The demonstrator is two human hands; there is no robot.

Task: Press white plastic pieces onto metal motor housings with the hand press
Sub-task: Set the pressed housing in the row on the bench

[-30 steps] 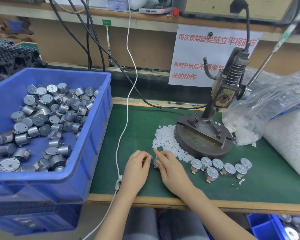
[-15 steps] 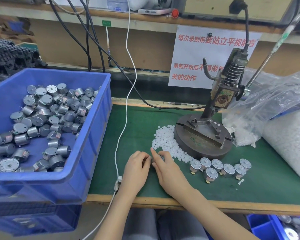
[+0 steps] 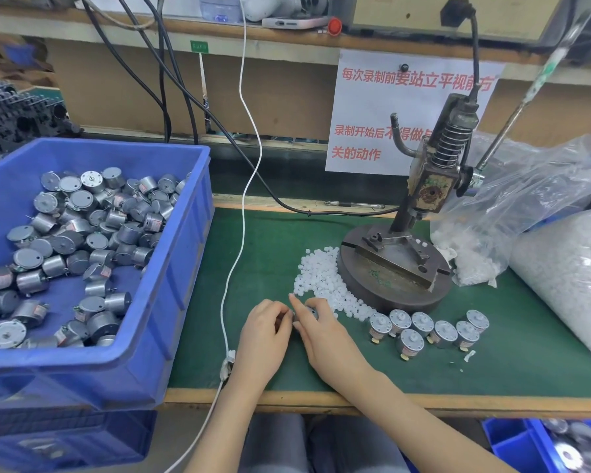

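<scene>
One motor housing [image 3: 308, 312] held between left hand [image 3: 265, 331] and right hand [image 3: 325, 332].

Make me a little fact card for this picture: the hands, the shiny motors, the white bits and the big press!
Left hand: fingers curled against the held motor; what they pinch is hidden
Right hand: grips the held motor
Hand press: no hand on it
White pieces: loose pile left of the press
Upright motors: seven, on the green mat in front of the press
Blue bin: many motors, far left
</scene>
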